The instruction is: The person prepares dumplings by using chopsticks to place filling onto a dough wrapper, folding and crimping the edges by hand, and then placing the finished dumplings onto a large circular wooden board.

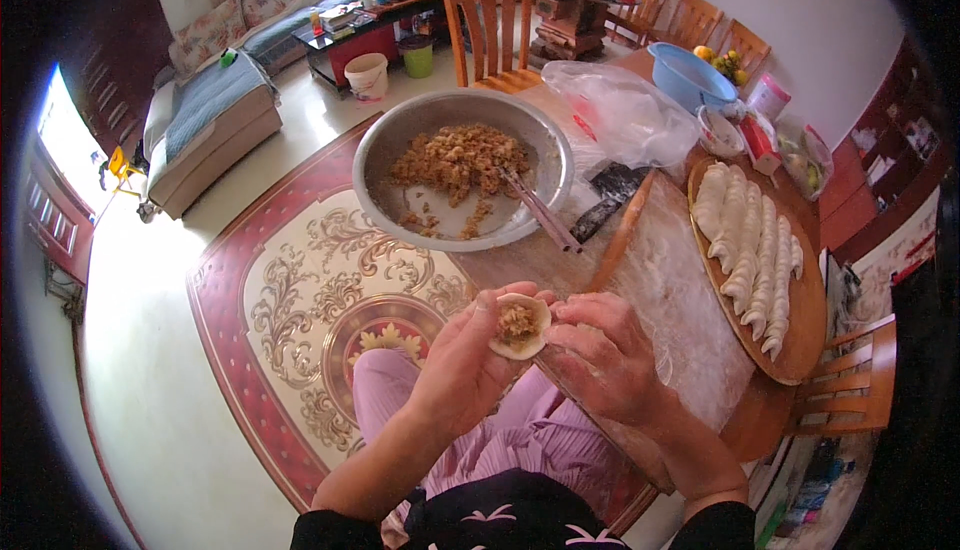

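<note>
My left hand [465, 365] cups a round dumpling wrapper [520, 328] with a lump of brown minced filling in its middle. My right hand [605, 355] pinches the wrapper's right edge with its fingertips. Both hands hover over my lap, just in front of the table edge. A large metal bowl [400, 140] of the same filling stands on the table beyond them, with a pair of chopsticks [540, 212] leaning over its rim.
A round wooden tray [805, 320] with several folded dumplings in rows lies at right. A floured board [670, 290] sits beside my right hand. A plastic bag [620, 105], a blue basin [690, 75] and wooden chairs [492, 25] stand farther back.
</note>
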`<state>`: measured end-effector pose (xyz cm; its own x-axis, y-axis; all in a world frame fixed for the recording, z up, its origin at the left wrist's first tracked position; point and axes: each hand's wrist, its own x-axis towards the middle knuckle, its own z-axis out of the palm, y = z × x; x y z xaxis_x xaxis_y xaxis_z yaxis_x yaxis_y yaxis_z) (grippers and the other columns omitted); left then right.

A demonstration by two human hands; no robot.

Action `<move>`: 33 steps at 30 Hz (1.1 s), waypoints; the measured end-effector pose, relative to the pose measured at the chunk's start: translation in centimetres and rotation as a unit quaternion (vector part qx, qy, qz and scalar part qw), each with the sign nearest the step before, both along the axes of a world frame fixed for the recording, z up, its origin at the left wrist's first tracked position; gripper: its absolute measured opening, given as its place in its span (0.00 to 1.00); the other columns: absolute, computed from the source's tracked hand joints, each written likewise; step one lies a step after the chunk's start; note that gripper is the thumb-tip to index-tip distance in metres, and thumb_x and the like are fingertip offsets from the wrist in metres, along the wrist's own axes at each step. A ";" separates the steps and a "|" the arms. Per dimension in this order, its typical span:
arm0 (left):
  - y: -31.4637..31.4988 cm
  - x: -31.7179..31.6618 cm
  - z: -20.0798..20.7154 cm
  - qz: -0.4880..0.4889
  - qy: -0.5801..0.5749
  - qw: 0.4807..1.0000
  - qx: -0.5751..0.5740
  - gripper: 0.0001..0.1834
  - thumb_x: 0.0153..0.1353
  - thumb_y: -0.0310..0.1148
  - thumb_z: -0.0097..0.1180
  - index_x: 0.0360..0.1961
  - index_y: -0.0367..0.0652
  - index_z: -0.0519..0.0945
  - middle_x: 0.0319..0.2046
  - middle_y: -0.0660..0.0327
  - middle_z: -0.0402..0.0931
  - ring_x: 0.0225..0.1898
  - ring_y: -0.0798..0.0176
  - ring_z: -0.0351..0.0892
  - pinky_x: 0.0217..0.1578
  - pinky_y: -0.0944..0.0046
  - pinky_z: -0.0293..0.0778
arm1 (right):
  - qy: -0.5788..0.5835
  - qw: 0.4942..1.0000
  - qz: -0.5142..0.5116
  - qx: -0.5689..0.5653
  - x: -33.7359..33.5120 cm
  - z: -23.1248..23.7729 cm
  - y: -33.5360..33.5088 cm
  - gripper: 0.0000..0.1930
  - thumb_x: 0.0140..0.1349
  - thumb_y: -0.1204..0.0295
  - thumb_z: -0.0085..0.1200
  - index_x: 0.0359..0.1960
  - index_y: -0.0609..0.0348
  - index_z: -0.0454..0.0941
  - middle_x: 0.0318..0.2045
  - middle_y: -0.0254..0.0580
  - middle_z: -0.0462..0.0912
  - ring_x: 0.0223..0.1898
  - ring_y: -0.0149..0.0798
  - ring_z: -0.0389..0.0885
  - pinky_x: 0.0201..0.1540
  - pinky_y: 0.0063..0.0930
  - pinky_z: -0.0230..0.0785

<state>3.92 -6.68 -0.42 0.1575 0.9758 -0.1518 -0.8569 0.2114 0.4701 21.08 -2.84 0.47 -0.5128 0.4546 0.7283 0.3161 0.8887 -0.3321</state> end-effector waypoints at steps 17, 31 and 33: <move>-0.5 3.2 0.2 -0.078 0.317 0.941 0.087 0.18 0.66 0.31 0.48 0.55 0.33 0.69 0.43 0.62 0.74 0.44 0.73 0.72 0.45 0.72 0.69 | 0.114 0.971 0.003 -0.211 2.2 -0.2 -0.1 0.07 0.52 0.78 0.60 0.32 0.59 0.75 0.40 0.45 0.76 0.45 0.44 0.76 0.48 0.33 0.69; -1.1 2.9 0.9 -0.033 0.304 0.937 0.167 0.22 0.60 0.26 0.57 0.54 0.35 0.66 0.43 0.60 0.73 0.45 0.70 0.73 0.45 0.71 0.70 | 0.116 0.982 0.048 -0.143 3.2 -0.2 0.3 0.15 0.48 0.76 0.63 0.39 0.59 0.77 0.41 0.47 0.77 0.43 0.46 0.76 0.47 0.34 0.70; -1.1 2.9 0.7 -0.028 0.283 0.941 0.182 0.22 0.58 0.26 0.58 0.53 0.35 0.67 0.44 0.59 0.74 0.44 0.68 0.74 0.45 0.70 0.71 | 0.124 0.980 0.054 -0.148 3.3 -0.2 0.3 0.15 0.48 0.75 0.63 0.40 0.59 0.77 0.41 0.48 0.77 0.43 0.46 0.76 0.47 0.34 0.70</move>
<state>6.82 -7.73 0.24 0.2055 0.9718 0.1153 -0.4398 -0.0136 0.8980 24.43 -2.55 0.22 -0.3932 0.6179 0.6809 0.1024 0.7654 -0.6354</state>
